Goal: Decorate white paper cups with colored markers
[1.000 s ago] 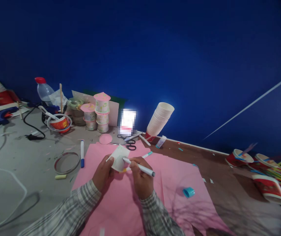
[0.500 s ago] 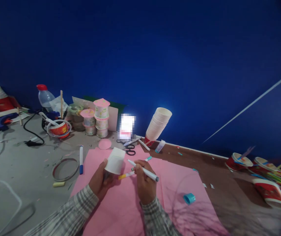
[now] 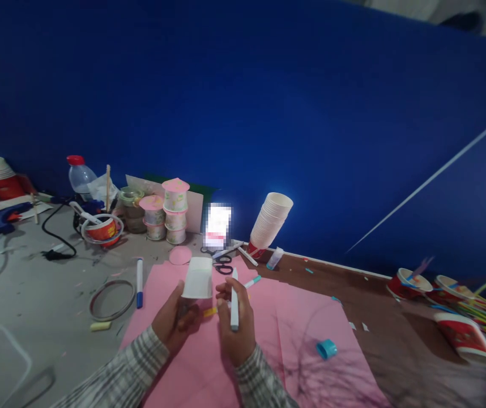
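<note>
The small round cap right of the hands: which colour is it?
The small round plastic cap is light blue; head view.

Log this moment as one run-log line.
left hand: holds white paper cup | right hand: holds white marker beside cup | below: pink paper sheet

White paper cup (image 3: 197, 277), white marker (image 3: 234, 300)

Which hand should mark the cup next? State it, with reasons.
Right, most likely. The right hand grips the white marker, upright just beside the paper cup. The left hand is full, holding that cup above the pink sheet.
</note>
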`<act>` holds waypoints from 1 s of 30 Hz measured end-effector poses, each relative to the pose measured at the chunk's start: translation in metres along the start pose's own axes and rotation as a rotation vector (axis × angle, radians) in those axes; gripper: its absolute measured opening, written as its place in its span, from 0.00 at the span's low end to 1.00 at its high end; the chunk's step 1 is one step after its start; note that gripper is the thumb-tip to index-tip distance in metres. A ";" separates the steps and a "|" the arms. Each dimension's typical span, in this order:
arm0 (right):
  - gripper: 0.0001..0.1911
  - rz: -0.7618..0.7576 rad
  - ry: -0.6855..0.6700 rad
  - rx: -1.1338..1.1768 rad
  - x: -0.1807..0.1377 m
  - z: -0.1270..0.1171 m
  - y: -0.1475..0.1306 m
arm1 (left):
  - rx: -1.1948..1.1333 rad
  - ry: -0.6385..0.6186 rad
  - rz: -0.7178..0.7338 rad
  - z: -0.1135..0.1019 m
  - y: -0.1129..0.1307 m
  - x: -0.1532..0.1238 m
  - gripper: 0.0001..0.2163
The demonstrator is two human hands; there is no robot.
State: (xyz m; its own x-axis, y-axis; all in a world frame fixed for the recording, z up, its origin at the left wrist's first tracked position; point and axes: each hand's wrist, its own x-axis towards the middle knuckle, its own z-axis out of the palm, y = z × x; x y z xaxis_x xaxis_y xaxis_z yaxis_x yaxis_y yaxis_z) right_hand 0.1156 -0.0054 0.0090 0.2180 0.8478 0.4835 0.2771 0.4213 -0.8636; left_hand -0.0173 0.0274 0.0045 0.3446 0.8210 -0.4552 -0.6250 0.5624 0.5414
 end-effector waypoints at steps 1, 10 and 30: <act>0.22 -0.020 -0.004 -0.016 -0.001 0.001 0.000 | 0.005 -0.011 0.000 0.000 0.000 0.000 0.26; 0.21 -0.125 0.041 -0.156 -0.006 0.006 0.008 | 0.074 -0.008 0.025 -0.004 -0.005 0.004 0.22; 0.19 -0.275 0.030 -0.223 -0.015 0.007 0.019 | 0.146 -0.144 0.079 -0.006 -0.015 0.001 0.24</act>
State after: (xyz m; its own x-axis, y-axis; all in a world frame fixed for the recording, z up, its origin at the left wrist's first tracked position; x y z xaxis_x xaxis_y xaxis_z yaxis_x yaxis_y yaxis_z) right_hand 0.1113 -0.0078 -0.0152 0.1331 0.7011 0.7005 0.5263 0.5490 -0.6494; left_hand -0.0123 0.0190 -0.0085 0.4014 0.8629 -0.3071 -0.5499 0.4952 0.6726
